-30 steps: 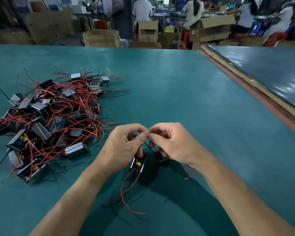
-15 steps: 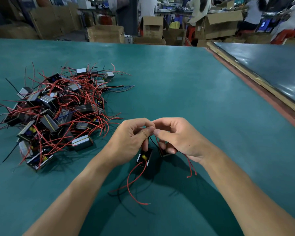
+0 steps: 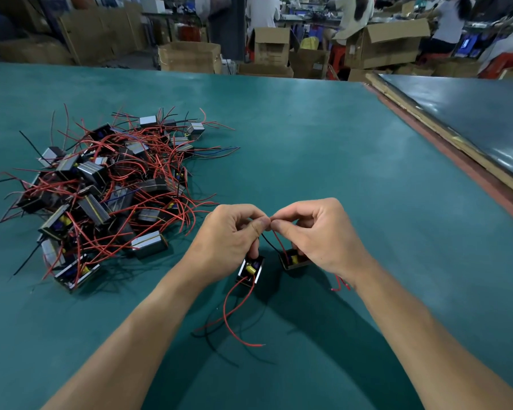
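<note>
**Two hands joining wire leads, right of the pile of modules.**
The left hand (image 3: 228, 241) and the right hand (image 3: 317, 235) are meeting thumb to thumb. Each grip is clamped on one lead, the left on a black lead (image 3: 268, 242) and the right on a red lead (image 3: 279, 241). Both leads are running down from the pinch toward the right module (image 3: 293, 258), nearer the right hand. The left module (image 3: 251, 269) is sitting under the left hand's lower fingers. Two modules are in work on the counter (image 3: 308, 143); those in the pile (image 3: 107, 187) are too tangled to count.
</note>
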Tool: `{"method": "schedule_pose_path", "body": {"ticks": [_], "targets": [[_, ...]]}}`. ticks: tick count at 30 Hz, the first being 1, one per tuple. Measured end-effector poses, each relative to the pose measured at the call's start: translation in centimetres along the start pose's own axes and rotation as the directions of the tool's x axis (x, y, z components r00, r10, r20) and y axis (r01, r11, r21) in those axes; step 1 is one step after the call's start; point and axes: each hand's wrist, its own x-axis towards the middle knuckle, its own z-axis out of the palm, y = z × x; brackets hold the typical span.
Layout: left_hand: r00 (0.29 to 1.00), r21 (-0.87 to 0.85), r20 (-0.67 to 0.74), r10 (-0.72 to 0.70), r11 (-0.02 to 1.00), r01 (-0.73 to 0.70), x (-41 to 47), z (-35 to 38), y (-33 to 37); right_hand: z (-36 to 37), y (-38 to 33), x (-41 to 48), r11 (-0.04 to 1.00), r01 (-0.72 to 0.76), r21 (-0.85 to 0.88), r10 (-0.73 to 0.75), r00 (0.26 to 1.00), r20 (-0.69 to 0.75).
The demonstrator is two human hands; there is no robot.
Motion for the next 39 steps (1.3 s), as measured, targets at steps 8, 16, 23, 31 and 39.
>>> {"method": "schedule_pose_path", "body": {"ticks": [8,16,23,31,39], "targets": [[0.997,-0.104,-0.019,-0.072,0.992,0.069,0.1,0.4,0.2,0.1,-0.1,-0.1,0.999,0.033,-0.043,-0.035,0.999,-0.031],[0.981,-0.306,0.092,-0.170,0.933,0.191,0.0,0.2,0.7,-0.5,-0.2,0.1,0.994,0.103,0.020,-0.104,0.994,0.021],[0.971,-0.308,0.134,-0.198,0.923,0.230,-0.1,0.2,0.9,-0.4,-0.3,-0.1,0.980,0.147,0.131,-0.155,0.986,0.054],[0.964,-0.307,0.146,-0.222,0.916,0.257,-0.1,0.4,0.9,0.0,-0.2,0.1,0.982,0.164,0.093,-0.165,0.986,-0.005],[0.967,-0.343,0.139,-0.212,0.906,0.247,-0.3,0.5,1.3,-0.1,-0.3,0.1,0.988,0.107,0.111,-0.108,0.994,0.008]]}}
